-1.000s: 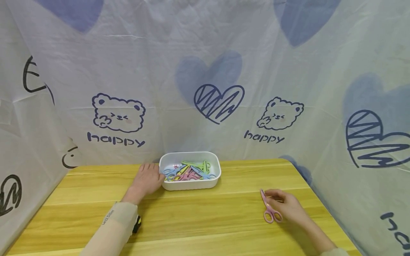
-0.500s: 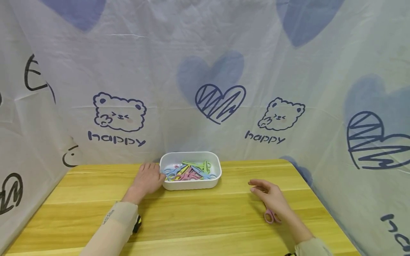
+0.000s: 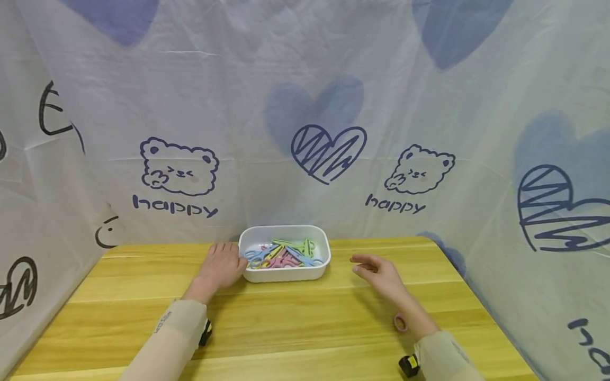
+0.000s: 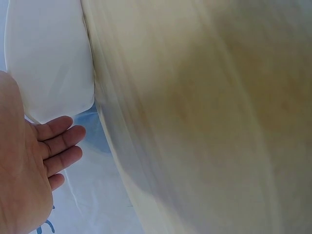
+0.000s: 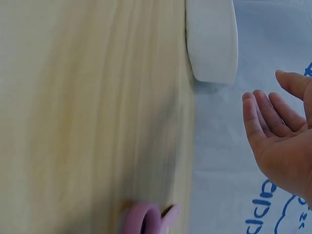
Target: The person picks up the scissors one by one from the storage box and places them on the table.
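Likely reach step | right grip (image 3: 381,278) apart; left grip (image 3: 219,266) loose beside white plastic tub (image 3: 286,274) | next: pinch multicoloured scissors (image 3: 284,259), probably

"Where's the head camera?"
"High on the near side, facing forward and down over the wooden tabletop (image 3: 286,328) to its 2 far corners."
"The 2 wrist cameras?"
"Close in, rolled sideways, facing the far edge; all 3 views share the white plastic bin (image 3: 286,274), each wrist catching an opposite end."
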### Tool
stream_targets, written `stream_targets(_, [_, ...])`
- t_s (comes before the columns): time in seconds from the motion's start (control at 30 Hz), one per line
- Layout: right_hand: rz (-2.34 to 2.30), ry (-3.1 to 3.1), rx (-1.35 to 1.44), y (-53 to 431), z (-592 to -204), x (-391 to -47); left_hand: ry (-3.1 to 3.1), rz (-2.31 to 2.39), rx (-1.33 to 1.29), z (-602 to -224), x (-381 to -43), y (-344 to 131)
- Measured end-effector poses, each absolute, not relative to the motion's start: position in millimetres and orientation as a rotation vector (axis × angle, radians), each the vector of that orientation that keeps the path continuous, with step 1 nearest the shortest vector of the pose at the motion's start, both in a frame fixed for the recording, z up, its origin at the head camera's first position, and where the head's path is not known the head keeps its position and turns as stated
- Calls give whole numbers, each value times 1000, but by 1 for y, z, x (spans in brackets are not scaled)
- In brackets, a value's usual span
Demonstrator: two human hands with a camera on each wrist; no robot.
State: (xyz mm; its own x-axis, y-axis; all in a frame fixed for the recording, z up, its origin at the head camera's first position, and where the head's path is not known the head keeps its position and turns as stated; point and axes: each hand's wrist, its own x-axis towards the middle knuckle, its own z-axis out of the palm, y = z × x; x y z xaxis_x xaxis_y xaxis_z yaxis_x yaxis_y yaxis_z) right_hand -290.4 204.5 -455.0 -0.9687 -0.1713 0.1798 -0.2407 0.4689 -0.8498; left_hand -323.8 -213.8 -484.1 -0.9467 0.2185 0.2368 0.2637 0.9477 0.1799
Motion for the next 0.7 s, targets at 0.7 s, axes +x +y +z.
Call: stream_targets(0.7, [1627, -2593, 514, 144, -455, -333, -2869, -280, -364, -491, -329, -217])
